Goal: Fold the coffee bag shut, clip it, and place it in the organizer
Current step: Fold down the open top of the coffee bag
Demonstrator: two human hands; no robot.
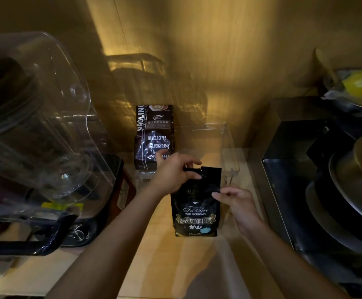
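Both forearms reach forward, left hand (pixel 171 173) pinching a dark clip (pixel 192 169) at the top edge of the upright coffee bag (pixel 196 203) on the wooden counter (pixel 154 266), right hand (pixel 238 203) gripping its right side, before a clear organizer (pixel 229 147) holding a second coffee bag (pixel 154 134).

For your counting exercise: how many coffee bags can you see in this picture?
2. The Treasure bag stands on the counter, held by both hands. The Gaoling bag stands behind it in the clear organizer. Others may be hidden.
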